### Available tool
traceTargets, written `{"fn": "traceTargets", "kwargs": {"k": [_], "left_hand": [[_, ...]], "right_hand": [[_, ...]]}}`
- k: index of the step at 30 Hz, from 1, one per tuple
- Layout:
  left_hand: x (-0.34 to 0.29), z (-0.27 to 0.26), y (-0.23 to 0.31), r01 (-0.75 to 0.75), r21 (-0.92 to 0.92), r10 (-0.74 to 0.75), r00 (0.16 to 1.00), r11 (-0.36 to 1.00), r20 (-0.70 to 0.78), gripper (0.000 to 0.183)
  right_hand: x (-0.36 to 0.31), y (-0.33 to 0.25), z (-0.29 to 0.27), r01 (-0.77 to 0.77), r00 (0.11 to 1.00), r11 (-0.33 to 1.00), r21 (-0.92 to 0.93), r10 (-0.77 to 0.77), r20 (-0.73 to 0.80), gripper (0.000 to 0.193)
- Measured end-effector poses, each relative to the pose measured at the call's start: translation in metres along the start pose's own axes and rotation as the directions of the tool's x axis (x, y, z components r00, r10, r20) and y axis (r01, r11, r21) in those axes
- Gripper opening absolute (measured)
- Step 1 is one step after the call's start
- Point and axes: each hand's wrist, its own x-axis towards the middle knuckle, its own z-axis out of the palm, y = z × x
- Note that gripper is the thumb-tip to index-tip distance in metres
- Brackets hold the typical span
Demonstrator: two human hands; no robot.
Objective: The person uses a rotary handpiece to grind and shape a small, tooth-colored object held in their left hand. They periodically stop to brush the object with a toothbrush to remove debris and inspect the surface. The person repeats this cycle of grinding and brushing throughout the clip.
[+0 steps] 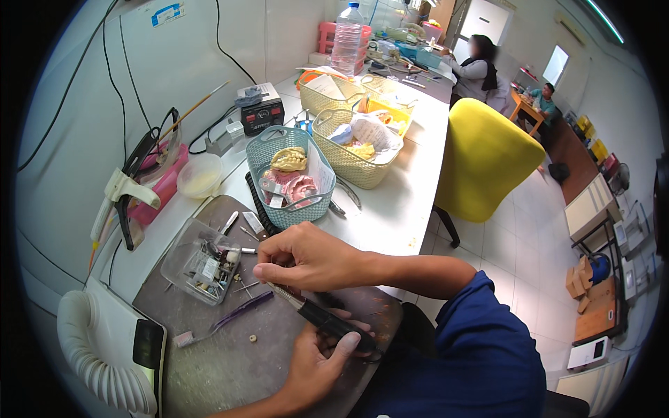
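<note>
My left hand (310,366) is wrapped round the black body of a rotary handpiece (326,319) with a silver nose, held slanted above the dark work mat (209,376). My right hand (313,256) is closed in a pinch right at the handpiece's metal tip. What sits between those fingertips is too small and hidden to make out. Just left of the hands, a clear plastic box (202,263) holds several small burs and polishing bits. A purple-handled toothbrush (233,317) and a small beige ring-shaped piece (253,338) lie on the mat.
Beyond my hands stands a teal basket (289,181) with yellow and pink dental moulds; cream baskets (355,150) are behind it. A white ribbed hose (90,355) is at left, near a black control box (261,111). A yellow chair (481,160) stands right; people sit farther back.
</note>
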Motion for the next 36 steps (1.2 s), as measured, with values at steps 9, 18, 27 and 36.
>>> {"fn": "traceTargets", "kwargs": {"k": [9,18,27,36], "left_hand": [[0.000,0.000,0.000,-0.001,-0.023,0.001,1.000,1.000,-0.016,0.035],[0.002,0.001,-0.002,-0.026,0.002,0.026,1.000,1.000,-0.011,0.034],[0.004,0.007,0.003,0.005,-0.023,-0.007,0.996,1.000,-0.087,0.026],[-0.003,0.003,0.005,0.033,-0.107,-0.042,0.996,0.994,-0.080,0.035]], "right_hand": [[0.000,0.008,0.005,0.111,0.992,0.993,-0.036,-0.113,-0.059,0.030],[-0.040,-0.011,-0.011,-0.045,0.994,0.862,-0.505,0.089,0.063,0.058],[-0.061,-0.009,-0.005,0.004,0.999,0.883,-0.469,0.014,0.035,0.045],[-0.058,-0.002,0.001,-0.186,0.979,0.983,0.005,0.185,0.091,0.036]]}}
